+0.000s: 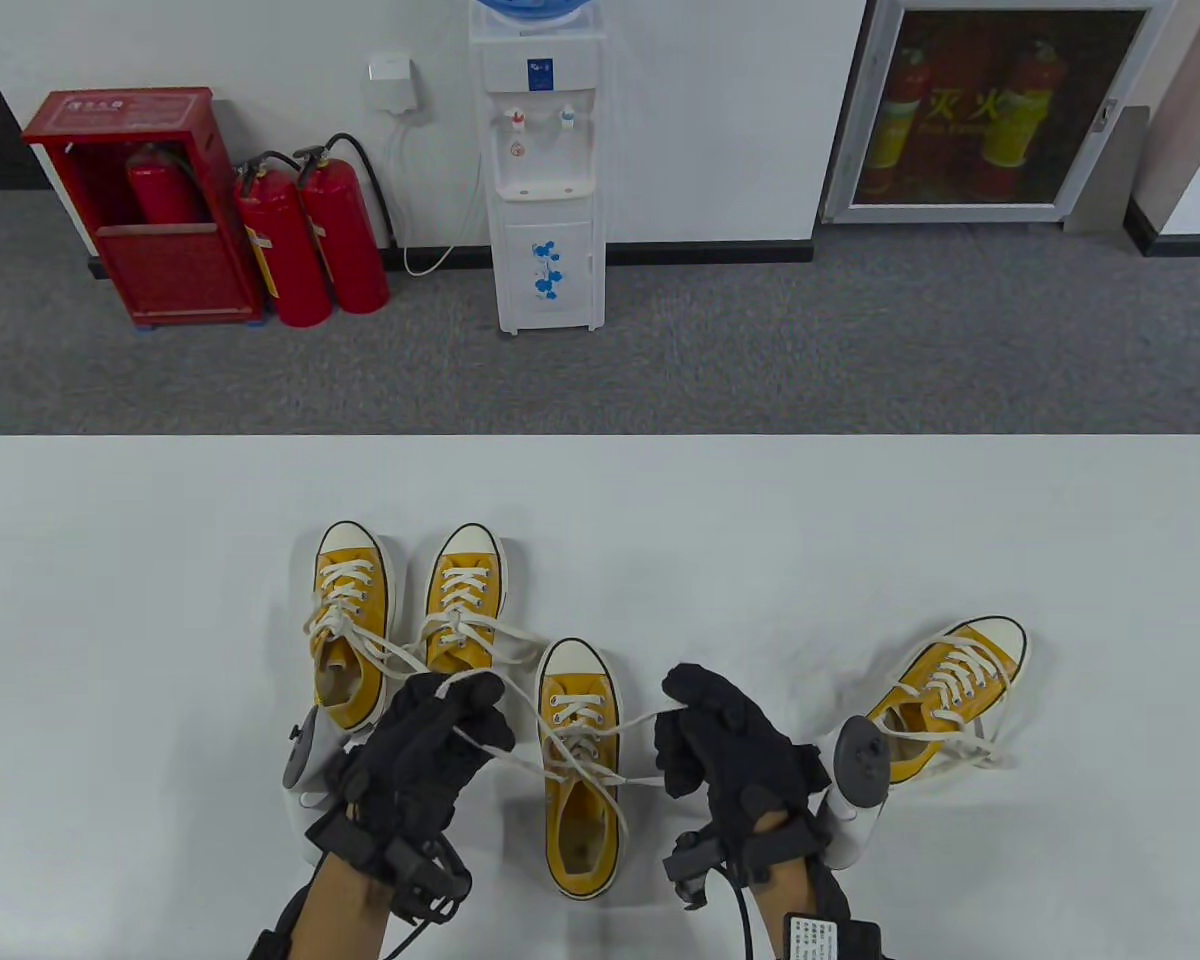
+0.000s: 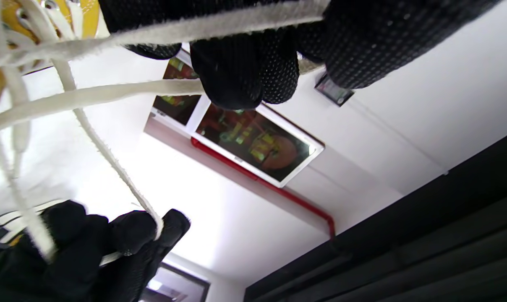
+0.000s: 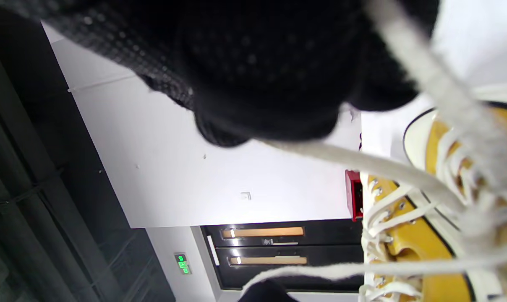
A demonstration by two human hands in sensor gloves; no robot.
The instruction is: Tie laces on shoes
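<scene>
- Your left hand (image 1: 430, 745) grips one end of the lace (image 1: 615, 722), fingers curled around the strand; your right hand (image 1: 730, 750) pinches the other end
- The lace belongs to the centre shoe (image 1: 580, 770), which stands on the table (image 1: 160, 560) between your hands, toe pointing away from you
- The lace runs taut from each hand to the shoe's eyelets and crosses over its tongue
- Table view only: three more yellow shoes; a pair (image 1: 405, 615) stands side by side beyond your left hand, and a single shoe (image 1: 950, 690) lies angled beyond your right hand
- Table view only: loose laces from the pair trail toward your left hand, and one strand lies across its knuckles
- Left wrist view only: the strand (image 2: 220, 23) passes under your gloved fingertips (image 2: 245, 71) at the top edge; your right hand (image 2: 81, 251) shows at bottom left, its strand pinched between its fingertips
- Right wrist view only: the glove fills the top, blurred; you cannot tell the finger positions there. Lace strands cross in front of yellow canvas and eyelets (image 3: 408, 235)
- Surface: a white table with rounded far corners
- Room: grey carpet, white wall, a water dispenser (image 1: 545, 170) at centre, two red extinguishers (image 1: 310, 240) beside a red cabinet (image 1: 145, 205) on the left, a glazed wall cabinet (image 1: 1000, 110) on the right
</scene>
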